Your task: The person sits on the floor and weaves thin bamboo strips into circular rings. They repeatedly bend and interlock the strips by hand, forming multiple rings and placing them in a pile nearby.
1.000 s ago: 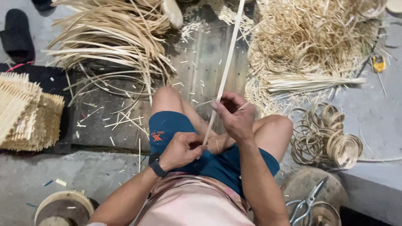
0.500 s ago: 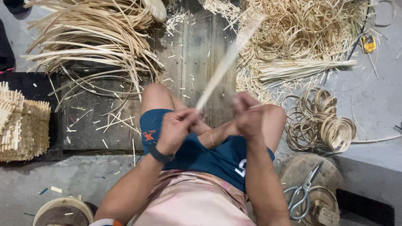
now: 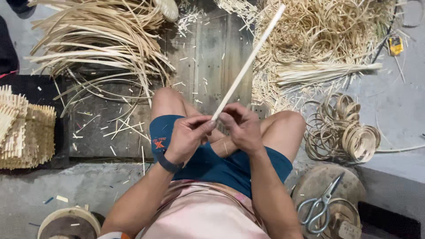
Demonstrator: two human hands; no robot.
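I sit cross-legged in blue shorts on a wooden board. A long pale bamboo strip (image 3: 248, 62) slants up and to the right from my hands toward the far heap. My left hand (image 3: 188, 137), with a dark wristband, pinches the strip's lower end between thumb and fingers. Beside it, my right hand (image 3: 241, 126) curls its fingers at the same lower end, touching the strip. Both hands hover above my lap, close together.
A fan of long bamboo strips (image 3: 102, 40) lies at the far left. A tangled heap of shavings (image 3: 327, 31) fills the far right. Coiled bamboo rings (image 3: 345, 132) rest at the right. Scissors (image 3: 318, 206) lie on a round stump. Stacked woven pieces (image 3: 24, 132) sit at left.
The strip has tilted from nearly upright to slanting right. My hands have come closer together at its lower end, and the view has shifted slightly.
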